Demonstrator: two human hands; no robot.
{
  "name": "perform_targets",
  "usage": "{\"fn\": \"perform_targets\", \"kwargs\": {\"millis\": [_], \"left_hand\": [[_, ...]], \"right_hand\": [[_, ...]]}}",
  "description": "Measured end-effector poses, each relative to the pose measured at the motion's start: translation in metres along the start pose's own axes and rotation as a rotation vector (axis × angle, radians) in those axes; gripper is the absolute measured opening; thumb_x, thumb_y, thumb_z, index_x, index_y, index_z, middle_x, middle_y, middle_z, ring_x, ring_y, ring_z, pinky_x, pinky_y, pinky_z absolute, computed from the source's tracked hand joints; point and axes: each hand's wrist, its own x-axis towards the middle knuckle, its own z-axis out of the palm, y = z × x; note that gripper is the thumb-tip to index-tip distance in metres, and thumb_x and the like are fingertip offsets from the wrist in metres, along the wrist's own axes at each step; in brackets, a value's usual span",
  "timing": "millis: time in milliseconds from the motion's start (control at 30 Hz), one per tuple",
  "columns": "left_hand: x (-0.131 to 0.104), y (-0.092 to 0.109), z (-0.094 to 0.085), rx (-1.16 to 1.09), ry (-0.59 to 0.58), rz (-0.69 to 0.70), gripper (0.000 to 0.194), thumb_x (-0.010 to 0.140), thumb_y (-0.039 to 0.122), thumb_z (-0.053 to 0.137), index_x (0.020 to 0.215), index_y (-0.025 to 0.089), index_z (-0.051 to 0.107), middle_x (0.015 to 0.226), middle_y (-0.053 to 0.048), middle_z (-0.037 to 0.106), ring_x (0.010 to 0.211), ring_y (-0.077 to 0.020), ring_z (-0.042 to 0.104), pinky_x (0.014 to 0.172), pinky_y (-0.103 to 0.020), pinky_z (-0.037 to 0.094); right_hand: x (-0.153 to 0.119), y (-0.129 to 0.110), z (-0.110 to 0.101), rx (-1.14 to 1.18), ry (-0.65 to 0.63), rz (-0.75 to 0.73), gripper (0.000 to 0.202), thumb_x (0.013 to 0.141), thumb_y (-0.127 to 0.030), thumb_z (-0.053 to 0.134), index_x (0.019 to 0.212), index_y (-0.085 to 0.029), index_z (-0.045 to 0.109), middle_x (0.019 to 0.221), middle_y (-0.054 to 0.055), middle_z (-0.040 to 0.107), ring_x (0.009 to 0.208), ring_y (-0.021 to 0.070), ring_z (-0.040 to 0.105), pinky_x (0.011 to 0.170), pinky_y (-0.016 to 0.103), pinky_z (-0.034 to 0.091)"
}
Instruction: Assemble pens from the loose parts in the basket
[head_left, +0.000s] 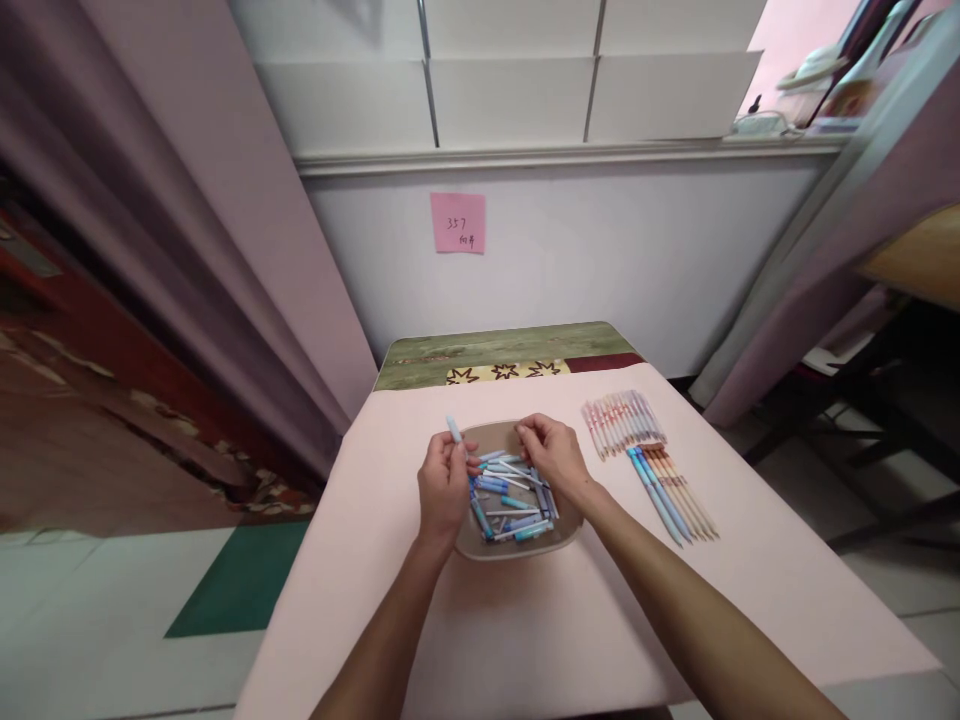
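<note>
A shallow beige-grey basket (517, 553) sits on the table, holding loose pen parts (514, 487) in blue, lilac and white, among them thin white sticks like refills. Over its left rim, my left hand (444, 485) is closed around a light blue pen part (453, 428), whose end points up and away from me. Above the far right side of the basket is my right hand (551, 450), with thumb and fingertips pinched together. Whatever is between those fingertips, if anything, is too small to make out.
On the right of the pink-covered table (360, 600) lies a row of pale pens (621, 420). Nearer, blue and beige pens (671, 495) lie side by side. A pink note (458, 223) is stuck to the wall behind. Purple curtains (247, 220) hang at the left.
</note>
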Motion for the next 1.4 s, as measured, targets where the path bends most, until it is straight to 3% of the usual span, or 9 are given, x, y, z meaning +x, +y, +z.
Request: {"fn": "perform_targets", "kwargs": {"millis": [133, 400, 600, 733, 833, 967, 1067, 1200, 1400], "left_hand": [[0.010, -0.009, 0.002, -0.087, 0.003, -0.061, 0.022, 0.087, 0.037, 0.051, 0.096, 0.018, 0.053, 0.086, -0.005, 0.067, 0.062, -0.0143, 0.064, 0.060, -0.030, 0.055], [0.010, -0.012, -0.006, -0.266, -0.021, -0.146, 0.027, 0.085, 0.039, 0.056, 0.100, 0.016, 0.055, 0.090, -0.007, 0.069, 0.063, -0.0138, 0.063, 0.060, -0.030, 0.054], [0.009, -0.009, -0.007, -0.311, -0.064, -0.175, 0.024, 0.083, 0.037, 0.059, 0.094, 0.016, 0.056, 0.086, -0.007, 0.071, 0.060, -0.0132, 0.062, 0.059, -0.028, 0.052], [0.009, -0.008, -0.008, -0.348, -0.004, -0.183, 0.023, 0.083, 0.036, 0.059, 0.094, 0.017, 0.054, 0.083, -0.005, 0.072, 0.060, -0.0140, 0.063, 0.058, -0.028, 0.052], [0.007, -0.003, -0.007, -0.324, -0.046, -0.187, 0.023, 0.081, 0.034, 0.062, 0.095, 0.017, 0.055, 0.082, -0.004, 0.073, 0.060, -0.0135, 0.064, 0.060, -0.027, 0.052], [-0.005, 0.013, -0.005, -0.333, -0.165, -0.235, 0.023, 0.077, 0.031, 0.068, 0.093, 0.016, 0.061, 0.086, -0.006, 0.074, 0.067, -0.0140, 0.066, 0.067, -0.027, 0.053], [-0.019, 0.024, -0.003, -0.351, -0.212, -0.277, 0.025, 0.073, 0.032, 0.071, 0.092, 0.015, 0.065, 0.087, -0.007, 0.074, 0.072, -0.0164, 0.066, 0.066, -0.028, 0.054], [-0.030, 0.032, -0.003, -0.290, -0.217, -0.233, 0.022, 0.074, 0.031, 0.071, 0.090, 0.016, 0.068, 0.084, -0.005, 0.073, 0.072, -0.0164, 0.065, 0.065, -0.027, 0.053], [-0.035, 0.036, -0.006, -0.170, -0.223, -0.111, 0.020, 0.079, 0.030, 0.067, 0.094, 0.018, 0.070, 0.089, -0.005, 0.074, 0.075, -0.0176, 0.066, 0.071, -0.027, 0.052]], "right_hand": [[-0.002, 0.003, 0.006, -0.366, -0.080, -0.027, 0.023, 0.090, -0.022, 0.043, 0.092, -0.020, 0.066, 0.085, 0.004, 0.071, 0.079, 0.0153, 0.065, 0.072, 0.023, 0.044], [-0.003, 0.010, 0.021, -0.611, -0.291, 0.068, 0.016, 0.077, -0.025, 0.061, 0.085, -0.015, 0.070, 0.084, 0.015, 0.072, 0.082, 0.0256, 0.067, 0.072, 0.030, 0.044], [-0.004, 0.011, 0.023, -0.633, -0.316, 0.052, 0.014, 0.077, -0.021, 0.058, 0.082, -0.015, 0.069, 0.082, 0.015, 0.072, 0.080, 0.0256, 0.067, 0.069, 0.030, 0.043], [-0.002, 0.010, 0.023, -0.551, -0.250, 0.043, 0.016, 0.082, -0.023, 0.053, 0.083, -0.016, 0.066, 0.080, 0.013, 0.071, 0.076, 0.0224, 0.066, 0.067, 0.028, 0.042], [-0.001, 0.005, 0.019, -0.419, -0.178, 0.014, 0.013, 0.085, -0.023, 0.050, 0.086, -0.017, 0.062, 0.076, 0.006, 0.070, 0.069, 0.0171, 0.064, 0.063, 0.025, 0.043], [0.000, -0.017, 0.000, 0.346, 0.046, 0.021, 0.019, 0.086, -0.038, 0.054, 0.084, -0.019, 0.055, 0.061, -0.001, 0.063, 0.055, 0.0135, 0.059, 0.053, 0.023, 0.045], [-0.002, -0.044, -0.018, 0.751, 0.189, 0.040, 0.027, 0.082, -0.045, 0.061, 0.082, -0.020, 0.053, 0.075, 0.001, 0.068, 0.062, 0.0126, 0.062, 0.060, 0.024, 0.050], [-0.009, -0.072, -0.028, 0.759, 0.243, -0.046, 0.025, 0.082, -0.042, 0.064, 0.083, -0.019, 0.053, 0.074, 0.001, 0.068, 0.064, 0.0116, 0.062, 0.065, 0.024, 0.051], [-0.017, -0.078, -0.025, 0.615, 0.239, -0.103, 0.023, 0.083, -0.040, 0.062, 0.083, -0.020, 0.051, 0.067, -0.001, 0.064, 0.062, 0.0122, 0.061, 0.062, 0.024, 0.049]]}}
